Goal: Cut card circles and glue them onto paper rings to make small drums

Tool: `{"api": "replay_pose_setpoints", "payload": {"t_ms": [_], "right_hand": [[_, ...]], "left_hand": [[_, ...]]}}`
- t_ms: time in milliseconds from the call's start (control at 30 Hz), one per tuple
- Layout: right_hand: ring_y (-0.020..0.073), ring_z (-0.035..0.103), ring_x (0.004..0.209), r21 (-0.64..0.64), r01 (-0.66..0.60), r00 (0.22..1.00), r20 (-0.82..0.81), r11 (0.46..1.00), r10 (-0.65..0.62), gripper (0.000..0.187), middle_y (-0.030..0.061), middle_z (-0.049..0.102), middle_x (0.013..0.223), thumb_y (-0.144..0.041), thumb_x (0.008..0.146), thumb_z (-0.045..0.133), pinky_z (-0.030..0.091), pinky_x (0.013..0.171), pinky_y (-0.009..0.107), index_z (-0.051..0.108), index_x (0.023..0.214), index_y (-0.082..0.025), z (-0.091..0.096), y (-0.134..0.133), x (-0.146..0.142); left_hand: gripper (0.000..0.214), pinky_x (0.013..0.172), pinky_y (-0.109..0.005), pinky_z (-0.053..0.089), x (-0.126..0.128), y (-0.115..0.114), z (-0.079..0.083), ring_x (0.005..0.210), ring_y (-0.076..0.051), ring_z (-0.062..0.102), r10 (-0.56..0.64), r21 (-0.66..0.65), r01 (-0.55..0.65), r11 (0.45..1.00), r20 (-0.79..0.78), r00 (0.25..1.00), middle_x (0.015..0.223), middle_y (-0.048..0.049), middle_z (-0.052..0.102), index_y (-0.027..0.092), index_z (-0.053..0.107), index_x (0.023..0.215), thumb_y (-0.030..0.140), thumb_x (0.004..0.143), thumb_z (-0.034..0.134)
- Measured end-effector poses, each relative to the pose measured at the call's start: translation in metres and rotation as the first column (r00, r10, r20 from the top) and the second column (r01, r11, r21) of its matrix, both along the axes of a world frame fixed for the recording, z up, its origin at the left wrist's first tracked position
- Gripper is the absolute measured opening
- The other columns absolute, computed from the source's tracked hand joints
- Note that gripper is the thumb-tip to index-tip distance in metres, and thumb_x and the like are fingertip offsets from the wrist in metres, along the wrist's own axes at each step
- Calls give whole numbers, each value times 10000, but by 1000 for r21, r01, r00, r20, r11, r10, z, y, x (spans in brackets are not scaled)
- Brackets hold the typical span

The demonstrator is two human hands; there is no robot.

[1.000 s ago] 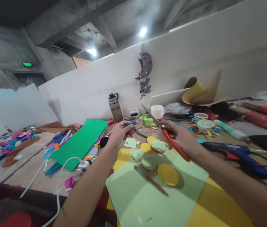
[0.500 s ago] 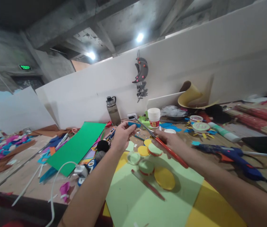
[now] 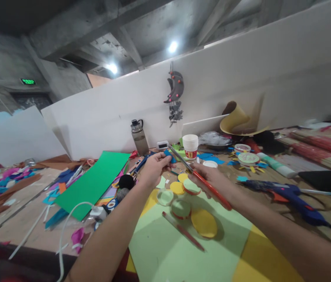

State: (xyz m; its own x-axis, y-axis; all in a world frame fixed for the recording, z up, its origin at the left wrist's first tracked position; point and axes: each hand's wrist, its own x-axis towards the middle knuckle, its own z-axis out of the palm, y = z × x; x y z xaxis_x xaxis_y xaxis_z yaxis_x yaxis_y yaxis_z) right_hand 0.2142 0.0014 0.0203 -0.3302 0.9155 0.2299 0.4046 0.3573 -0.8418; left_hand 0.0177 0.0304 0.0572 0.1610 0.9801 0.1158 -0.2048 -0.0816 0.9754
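My left hand (image 3: 154, 168) pinches a small piece of blue paper (image 3: 169, 156) between thumb and fingers. In my right hand (image 3: 208, 178) is a pair of red-handled tweezers or scissors (image 3: 209, 186); its long metal end points up and left, close to the blue piece. Below both hands, a pale green sheet (image 3: 189, 250) lies over a yellow one (image 3: 262, 254). On it rest a red pen (image 3: 183, 231), a yellow disc (image 3: 204, 223), green round pieces (image 3: 181, 208) with red edges, and smaller yellow discs (image 3: 177, 188).
A water bottle (image 3: 139, 137) and stacked paper cups (image 3: 190, 147) stand behind my hands. At left lies a green sheet (image 3: 95, 184) beside a white cable (image 3: 62, 243). A blue glue gun (image 3: 294, 201) and a glue tube (image 3: 277, 165) lie at right.
The blue piece has turned and dipped slightly in my left hand, beside the metal tip. My right hand keeps its hold on the red-handled tool. The view has shifted slightly.
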Motion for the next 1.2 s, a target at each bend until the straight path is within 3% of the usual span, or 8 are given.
{"api": "replay_pose_setpoints", "payload": {"t_ms": [133,267,433,633,867,1200], "right_hand": [[219,663,762,93,6,1000,15,996,-7,352,34,693,827,-458,876,496,531,698,335,600,1110,-216,1,-3,-1],[270,633,1041,113,-20,1000,-21,993,22,425,89,686,1148,-475,879,509,497,906,395,564,1210,-213,1,-4,-4],[255,644,873,31,-57,998,9,998,57,413,77,716,999,-514,867,511,527,798,383,597,1157,-234,1,-4,-6],[243,633,837,16,-51,999,10,999,51,463,60,695,894,-504,852,548,511,707,339,584,1204,-205,-2,-5,-8],[190,559,705,30,-7,999,53,1000,6,363,26,628,773,-576,813,546,460,627,304,526,795,-214,4,-13,-12],[180,548,678,60,-8,999,36,998,6,342,10,613,731,-555,818,539,451,613,295,501,745,-223,5,-15,-13]], "left_hand": [[413,513,-208,417,2,2,-1,521,-95,585,-22,9,22,1000,-24,999,596,0,631,129,622,760,398,557,861],[394,512,-207,423,6,1,-4,513,-89,571,-56,47,57,997,-32,998,606,3,633,139,619,756,436,604,828],[349,503,-197,405,8,-5,-16,492,-70,544,-37,68,38,997,-28,999,630,11,631,141,616,793,405,653,797],[334,519,-214,422,5,-8,-28,501,-82,564,-3,78,9,997,-82,997,627,35,595,158,592,826,390,678,780],[306,525,-219,407,3,-11,-27,515,-93,570,21,96,-8,995,-135,991,594,35,584,158,566,807,386,707,745],[293,527,-215,398,3,-11,-26,520,-89,561,21,101,-5,995,-155,988,597,30,585,151,572,805,377,714,734]]}}
